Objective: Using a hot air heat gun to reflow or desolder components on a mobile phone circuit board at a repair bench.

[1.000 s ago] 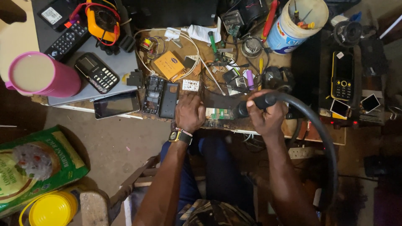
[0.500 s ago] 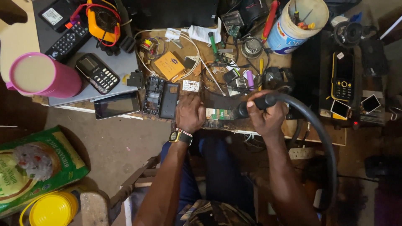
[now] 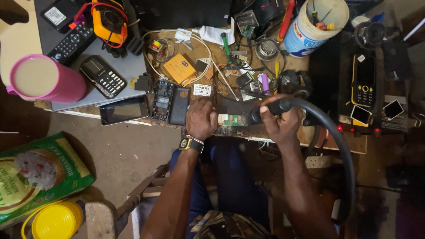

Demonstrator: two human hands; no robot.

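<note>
My right hand (image 3: 280,123) grips the black handle of a hot-air tool (image 3: 265,111), whose thick black hose (image 3: 340,146) loops down to the right. The nozzle end points left at a small green circuit board (image 3: 232,120) on the cluttered wooden bench (image 3: 354,144). Resting knuckles-up, my left hand (image 3: 200,118) presses down beside that board, next to a black phone shell (image 3: 179,105); what its fingers pinch is hidden. A watch sits on my left wrist.
A pink mug (image 3: 46,79), keypad phone (image 3: 103,76), tablet (image 3: 124,110), remote (image 3: 71,43) and yellow multimeter (image 3: 108,20) lie left. White tub of tools (image 3: 310,24) at back. Yellow-black phone (image 3: 364,79) at right. Green rice bag (image 3: 37,175) and yellow lid (image 3: 56,220) on the floor.
</note>
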